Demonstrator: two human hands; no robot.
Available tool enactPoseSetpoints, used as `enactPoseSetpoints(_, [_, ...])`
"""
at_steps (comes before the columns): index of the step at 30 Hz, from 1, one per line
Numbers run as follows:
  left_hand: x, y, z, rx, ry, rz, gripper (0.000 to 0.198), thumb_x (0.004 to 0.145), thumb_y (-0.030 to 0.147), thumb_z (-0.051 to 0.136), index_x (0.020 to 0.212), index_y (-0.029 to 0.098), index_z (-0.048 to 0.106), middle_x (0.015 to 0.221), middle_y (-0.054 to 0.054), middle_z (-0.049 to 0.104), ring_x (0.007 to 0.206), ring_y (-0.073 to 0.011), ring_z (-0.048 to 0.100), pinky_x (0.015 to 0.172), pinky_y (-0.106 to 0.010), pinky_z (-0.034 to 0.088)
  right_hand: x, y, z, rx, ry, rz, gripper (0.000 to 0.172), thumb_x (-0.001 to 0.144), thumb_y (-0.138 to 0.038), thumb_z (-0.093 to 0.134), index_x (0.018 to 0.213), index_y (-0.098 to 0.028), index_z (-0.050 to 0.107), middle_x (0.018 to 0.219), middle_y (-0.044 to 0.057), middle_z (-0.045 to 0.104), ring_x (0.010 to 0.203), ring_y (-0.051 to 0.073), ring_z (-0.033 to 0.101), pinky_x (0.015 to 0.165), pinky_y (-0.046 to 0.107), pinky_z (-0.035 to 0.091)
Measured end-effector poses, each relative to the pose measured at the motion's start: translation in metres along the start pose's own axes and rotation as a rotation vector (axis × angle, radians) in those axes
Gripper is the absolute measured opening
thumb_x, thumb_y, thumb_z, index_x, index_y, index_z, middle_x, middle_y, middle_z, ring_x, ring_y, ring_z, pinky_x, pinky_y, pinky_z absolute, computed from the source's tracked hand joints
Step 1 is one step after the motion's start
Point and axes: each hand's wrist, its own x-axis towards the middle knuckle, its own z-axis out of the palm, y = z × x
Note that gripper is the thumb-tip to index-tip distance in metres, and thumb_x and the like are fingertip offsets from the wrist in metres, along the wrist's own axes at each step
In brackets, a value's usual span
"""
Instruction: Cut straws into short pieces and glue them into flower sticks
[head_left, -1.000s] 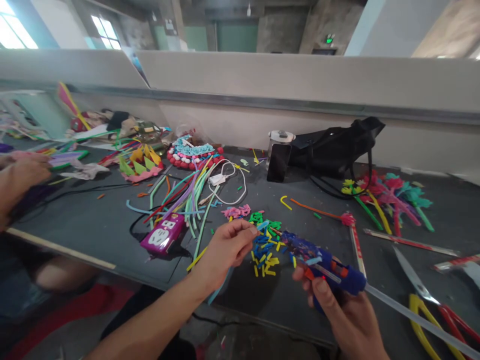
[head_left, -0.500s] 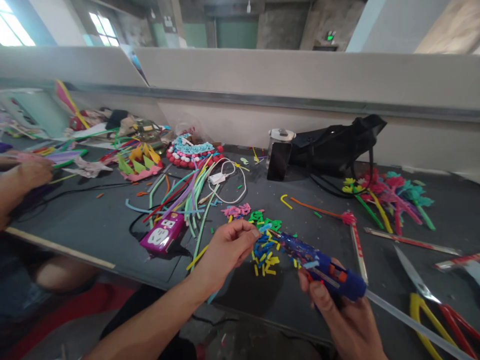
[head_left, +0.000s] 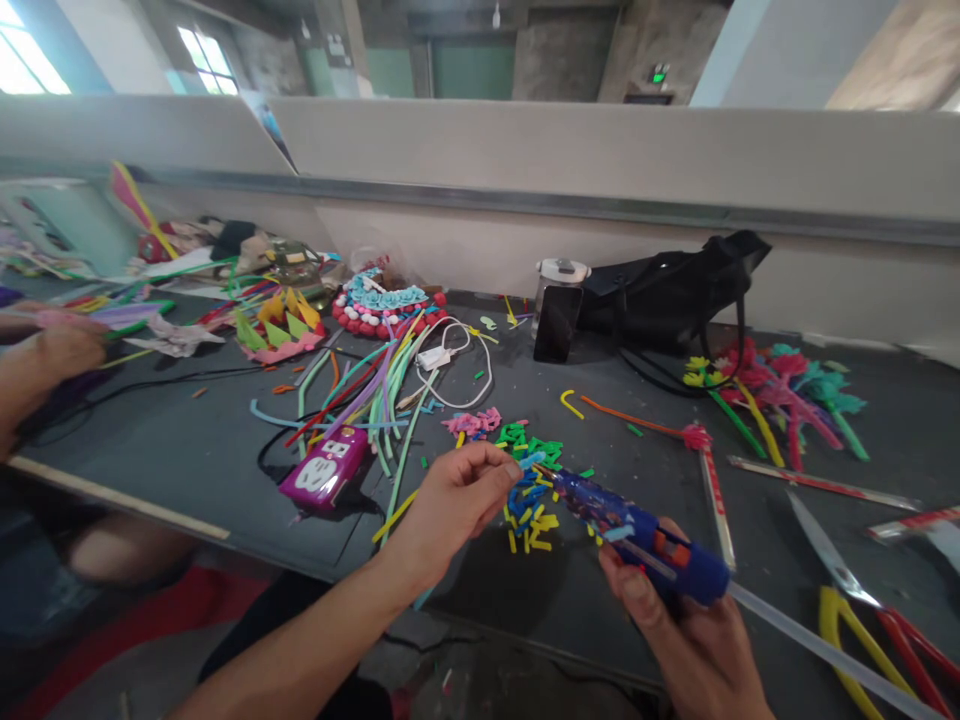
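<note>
My left hand [head_left: 472,490] pinches a small light-blue piece [head_left: 532,459] between thumb and fingertips, above a scatter of short cut pieces. In my right hand [head_left: 675,610] is a blue hot glue gun [head_left: 637,535], its nozzle pointing left, close to the light-blue piece; whether they touch I cannot tell. A long clear glue stick [head_left: 817,640] runs out of the gun's back end. Beneath the hands lie cut green pieces [head_left: 551,450], yellow pieces [head_left: 540,530] and blue pieces [head_left: 521,500], with a pink heap [head_left: 474,422] just behind.
A purple power socket [head_left: 326,470] and long coloured strips [head_left: 382,390] lie left. Scissors [head_left: 847,580] rest at the right, below fluffy coloured flowers [head_left: 795,385]. A phone [head_left: 557,322] leans on a bottle [head_left: 562,268] beside a black bag [head_left: 675,290]. Another person's hand [head_left: 64,350] works far left.
The glue gun has tilted and shifted very slightly in my right hand, its back end a touch lower. My left hand keeps its pinch almost in place.
</note>
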Motion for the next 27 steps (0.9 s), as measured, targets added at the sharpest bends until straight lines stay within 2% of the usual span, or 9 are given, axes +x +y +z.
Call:
enactPoseSetpoints(4, [0.000,-0.001,0.000,0.010,0.002,0.002,0.024,0.083,0.040,0.065,0.077,0.017,0.059,0.049,0.009,0.033,0.042,-0.0046,0.025,0.038,-0.018,0.018,0.003,0.007,-0.005,-0.066,-0.035,-0.064,0.024,0.083,-0.045,0.063,0.091,-0.023,0.068,0.078,0.004,0.070,0.064,0.019,0.065,0.060,0.027,0.052])
enactPoseSetpoints(7, [0.000,-0.001,-0.001,0.015,0.006,0.004,0.025,0.082,0.041,0.065,0.077,0.017,0.059,0.050,0.009,0.033,0.042,-0.0047,0.025,0.038,-0.018,0.019,0.005,0.014,-0.010,-0.127,-0.046,-0.106,0.022,0.082,-0.043,0.066,0.091,-0.022,0.068,0.080,0.004,0.071,0.069,0.020,0.066,0.062,0.026,0.053])
enactPoseSetpoints(15, [0.000,0.000,-0.001,0.010,0.011,0.003,0.027,0.080,0.043,0.067,0.076,0.017,0.059,0.049,0.009,0.033,0.042,-0.0044,0.025,0.038,-0.018,0.019,0.006,0.015,-0.011,-0.161,0.003,-0.105,0.025,0.081,-0.044,0.067,0.093,-0.022,0.068,0.077,0.004,0.072,0.066,0.019,0.066,0.061,0.025,0.055])
enactPoseSetpoints(19, [0.000,0.000,-0.001,0.012,0.013,0.005,0.027,0.080,0.043,0.067,0.077,0.017,0.060,0.049,0.009,0.034,0.042,-0.0045,0.026,0.039,-0.018,0.019,0.007,0.013,-0.012,-0.225,-0.039,-0.146,0.024,0.082,-0.043,0.064,0.092,-0.022,0.069,0.070,0.002,0.069,0.058,0.017,0.062,0.056,0.023,0.053])
enactPoseSetpoints(27, [-0.001,0.001,0.000,0.011,0.010,-0.004,0.027,0.080,0.042,0.067,0.075,0.017,0.059,0.048,0.010,0.033,0.041,-0.0045,0.025,0.038,-0.018,0.019,0.008,0.020,-0.016,-0.233,-0.043,-0.099,0.030,0.079,-0.046,0.068,0.095,-0.021,0.070,0.071,0.002,0.069,0.061,0.018,0.063,0.057,0.023,0.052])
